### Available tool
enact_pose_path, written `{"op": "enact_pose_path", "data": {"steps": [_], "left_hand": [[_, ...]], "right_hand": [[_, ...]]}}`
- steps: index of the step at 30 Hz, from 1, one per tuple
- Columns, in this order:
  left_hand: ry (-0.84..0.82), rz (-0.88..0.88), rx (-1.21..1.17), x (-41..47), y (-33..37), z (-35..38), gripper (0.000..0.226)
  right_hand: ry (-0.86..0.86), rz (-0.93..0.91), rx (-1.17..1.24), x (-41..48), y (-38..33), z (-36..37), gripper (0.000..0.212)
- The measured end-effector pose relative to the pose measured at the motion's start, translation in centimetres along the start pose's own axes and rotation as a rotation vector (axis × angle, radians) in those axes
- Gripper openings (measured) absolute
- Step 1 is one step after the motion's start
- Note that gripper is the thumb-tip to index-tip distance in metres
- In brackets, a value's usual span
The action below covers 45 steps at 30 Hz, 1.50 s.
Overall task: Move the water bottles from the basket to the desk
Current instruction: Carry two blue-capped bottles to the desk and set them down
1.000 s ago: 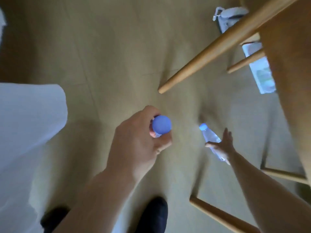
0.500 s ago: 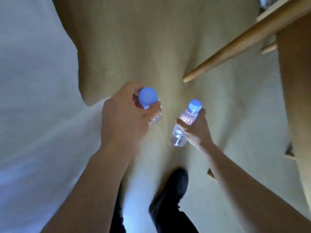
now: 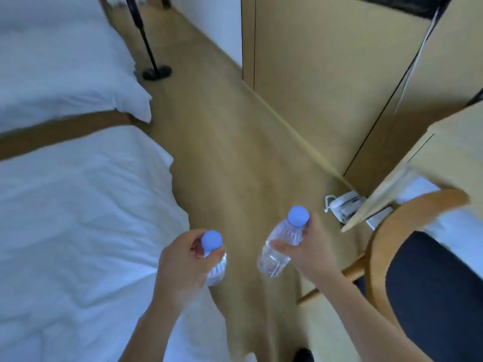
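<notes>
Blue-capped clear bottles were held above the wooden floor (image 3: 235,142): the left hand (image 3: 183,265) hid most of its bottle (image 3: 213,250); the right hand (image 3: 307,250) clasped a tilted bottle (image 3: 281,244). The surface (image 3: 454,142) was cut off at right.

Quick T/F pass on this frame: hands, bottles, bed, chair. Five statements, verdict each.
1. Each hand holds a bottle. True: the left hand has a grip on the left bottle, and the right hand on the right bottle.
2. Both bottles have red caps. False: both caps are blue.
3. The bed is on the person's left. True.
4. The right bottle stands on the desk. False: it is held in the air over the floor, tilted.
5. The chair has a white seat. False: the seat is dark, in a curved wooden frame.
</notes>
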State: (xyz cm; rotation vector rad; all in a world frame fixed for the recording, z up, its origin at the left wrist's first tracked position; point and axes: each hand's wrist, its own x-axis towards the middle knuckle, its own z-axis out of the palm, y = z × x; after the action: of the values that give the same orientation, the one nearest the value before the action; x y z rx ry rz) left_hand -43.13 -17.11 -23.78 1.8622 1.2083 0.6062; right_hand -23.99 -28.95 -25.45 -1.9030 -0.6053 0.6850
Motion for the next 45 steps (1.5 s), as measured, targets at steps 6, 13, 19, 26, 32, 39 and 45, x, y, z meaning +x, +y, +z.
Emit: {"op": "enact_pose_path", "data": {"steps": [6,13,19,26,32,39,45], "left_hand": [[-0.099,0.225,0.077,9.3,14.5,-0.2,0.019],[-0.269,0.425,0.08,19.2,26.9,7.4,0.02],[-0.534,0.51,0.0,27.7,32.1,18.9,0.019],[-0.808,0.711,0.016,37.2,36.9,30.1,0.016],[-1.02,0.843,0.002,39.4,43.2,37.0,0.015],[-1.191,0.911,-0.029,37.7,50.2,45.0,0.012],[-1.172,0.93,0.049,36.7,52.6,52.9,0.017]], "right_hand": [[0.054,-0.155,0.057,6.1,-11.2,-9.2,0.041],[0.237,-0.138,0.059,14.4,-12.3,-18.5,0.033],[0.459,-0.037,-0.016,21.5,-9.3,-24.9,0.035],[0.777,0.101,-0.037,29.9,-8.8,-28.6,0.049],[1.04,0.254,-0.007,31.6,-9.0,-31.4,0.051],[1.24,0.353,0.008,31.9,-7.2,-37.3,0.057],[1.217,0.363,0.038,36.0,-2.6,-44.4,0.058]]}}
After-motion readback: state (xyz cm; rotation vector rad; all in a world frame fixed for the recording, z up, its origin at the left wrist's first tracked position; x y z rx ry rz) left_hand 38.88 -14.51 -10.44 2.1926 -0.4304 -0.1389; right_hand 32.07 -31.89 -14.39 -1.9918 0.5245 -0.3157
